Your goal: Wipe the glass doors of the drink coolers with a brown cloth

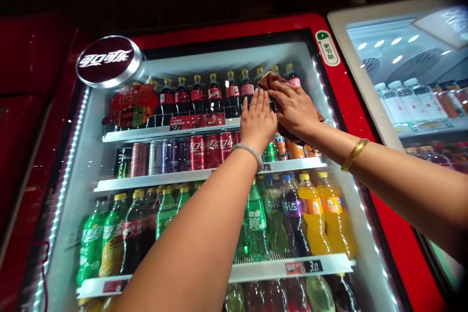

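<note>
My right hand (295, 107) presses a brown cloth (269, 79) against the glass door (219, 63) of a red-framed drinks fridge. Parts of the cloth stick out above and below that hand; the rest is covered by it. My left hand (259, 119) is beside it, fingers stretched out and laid flat toward the glass, the fingertips at the cloth's lower edge. A pale bangle (252, 148) circles the left wrist and a gold-coloured bangle (354, 154) the right. Behind the glass near both hands stand cola bottles (215, 92) with yellow caps.
Lit shelves hold soda cans (197, 152) and, lower, green bottles (257, 219) and orange bottles (312, 212). A round sign (108, 61) juts out at the door's upper left. A second fridge (369, 87) stands at the right.
</note>
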Demonstrator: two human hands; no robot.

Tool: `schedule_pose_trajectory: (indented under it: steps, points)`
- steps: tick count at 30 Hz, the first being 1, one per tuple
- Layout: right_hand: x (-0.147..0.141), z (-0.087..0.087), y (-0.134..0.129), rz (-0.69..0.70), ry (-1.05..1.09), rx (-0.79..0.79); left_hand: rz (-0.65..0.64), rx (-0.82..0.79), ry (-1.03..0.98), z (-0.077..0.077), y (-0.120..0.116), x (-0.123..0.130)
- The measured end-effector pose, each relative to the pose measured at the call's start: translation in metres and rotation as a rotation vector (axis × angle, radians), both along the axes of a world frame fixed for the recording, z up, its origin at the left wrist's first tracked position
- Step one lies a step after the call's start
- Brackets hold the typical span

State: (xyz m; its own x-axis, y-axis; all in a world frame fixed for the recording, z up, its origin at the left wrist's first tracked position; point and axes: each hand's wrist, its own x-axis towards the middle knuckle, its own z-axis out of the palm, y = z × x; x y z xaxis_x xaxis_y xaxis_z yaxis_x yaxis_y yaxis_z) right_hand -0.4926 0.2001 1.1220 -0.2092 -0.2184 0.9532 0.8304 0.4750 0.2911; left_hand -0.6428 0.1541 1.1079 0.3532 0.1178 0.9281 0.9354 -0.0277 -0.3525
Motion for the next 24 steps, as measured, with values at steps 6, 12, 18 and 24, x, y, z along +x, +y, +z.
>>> schedule_pose_trajectory:
  steps: [6,12,18,24]
  points:
    - [0.039,-0.023,0.001,-0.039,-0.024,-0.092,-0.010,-0.032,-0.006,-0.003,-0.004,0.004]
    - [0.006,0.008,-0.003,0.045,0.046,-0.110,0.021,-0.023,-0.079,-0.002,-0.004,0.006]
    - [0.028,-0.040,0.005,0.037,-0.173,0.043,0.069,-0.014,-0.048,-0.004,-0.001,0.005]
    - [0.011,-0.001,0.011,0.048,0.132,-0.012,0.045,0.031,-0.134,-0.004,0.000,0.005]
